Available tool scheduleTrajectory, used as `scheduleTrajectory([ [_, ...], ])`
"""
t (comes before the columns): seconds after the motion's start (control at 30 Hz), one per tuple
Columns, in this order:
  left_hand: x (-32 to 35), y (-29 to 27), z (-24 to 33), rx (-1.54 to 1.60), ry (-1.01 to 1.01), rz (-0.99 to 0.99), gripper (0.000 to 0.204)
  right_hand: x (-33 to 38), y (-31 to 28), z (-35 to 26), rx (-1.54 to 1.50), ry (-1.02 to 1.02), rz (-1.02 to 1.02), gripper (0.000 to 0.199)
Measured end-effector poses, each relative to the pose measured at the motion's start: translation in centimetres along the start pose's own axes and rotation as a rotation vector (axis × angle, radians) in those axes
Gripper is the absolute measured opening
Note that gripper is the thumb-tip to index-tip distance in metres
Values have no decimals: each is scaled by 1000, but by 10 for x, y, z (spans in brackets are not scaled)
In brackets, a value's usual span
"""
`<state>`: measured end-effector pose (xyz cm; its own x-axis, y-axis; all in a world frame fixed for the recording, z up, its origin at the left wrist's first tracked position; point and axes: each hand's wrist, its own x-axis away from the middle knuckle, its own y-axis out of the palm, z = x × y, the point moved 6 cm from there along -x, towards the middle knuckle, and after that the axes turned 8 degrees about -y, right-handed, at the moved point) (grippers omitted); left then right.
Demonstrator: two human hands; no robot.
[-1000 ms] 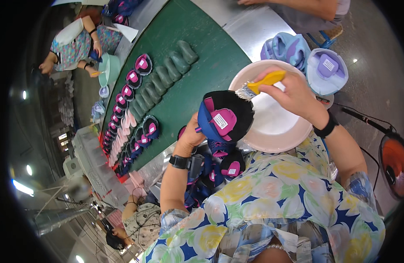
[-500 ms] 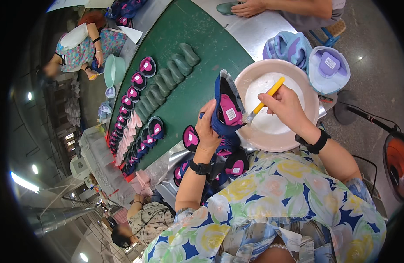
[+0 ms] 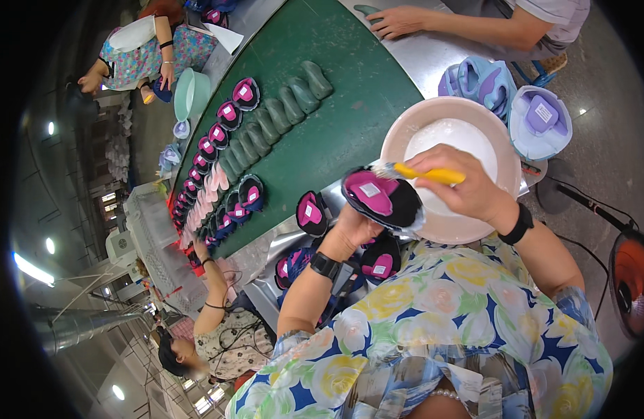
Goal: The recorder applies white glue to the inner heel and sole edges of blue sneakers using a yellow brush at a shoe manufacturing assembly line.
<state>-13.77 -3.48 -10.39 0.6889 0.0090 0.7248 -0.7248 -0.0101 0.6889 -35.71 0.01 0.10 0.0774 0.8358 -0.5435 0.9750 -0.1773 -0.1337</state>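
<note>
R hand [image 3: 468, 188] fist-closed round a yellow-handled brush [image 3: 423, 172]; bristle end sits at the edge of the shoe upper [image 3: 382, 199]. L hand [image 3: 355, 230] clamped under that upper, magenta insole w/ white label facing up. Upper lies directly betw. both hands, just in front of the pink basin [image 3: 405, 133] of white glue. Judgement: keep the upper level, strokes thin & even along the rim, wipe excess on the basin lip. Green conveyor belt [image 3: 350, 105] beyond carries more uppers in rows.
</note>
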Motion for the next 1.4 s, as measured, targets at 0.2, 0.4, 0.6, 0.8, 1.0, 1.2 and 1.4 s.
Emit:
scheduleTrajectory([
  [0.2, 4, 10, -22, -33, 67, 190, 47, -12, 30, 14, 95, 13, -179, 16],
  [0.4, 20, -2, -1, -117, 219, 183, 46, -11, 13, 30, 11, 345, -325, 16],
  [0.6, 34, 1, 19, -257, 334, 143, 44, -28, 27, 7, 96, 7, -195, 16],
  [0.8, 46, -7, 38, -241, 452, 184, 41, -21, 21, 6, 133, 111, -443, 21],
  [1.0, 56, 1, 48, -633, 679, 285, 42, -35, 29, 15, 137, 106, -284, 17],
  [1.2, 60, -35, 76, -490, 850, 341, 41, -23, 38, -2, -55, 341, -84, 17],
  [1.4, 111, -92, 100, -869, 1303, 867, 42, -1, 50, 37, 49, 505, -112, 13],
])
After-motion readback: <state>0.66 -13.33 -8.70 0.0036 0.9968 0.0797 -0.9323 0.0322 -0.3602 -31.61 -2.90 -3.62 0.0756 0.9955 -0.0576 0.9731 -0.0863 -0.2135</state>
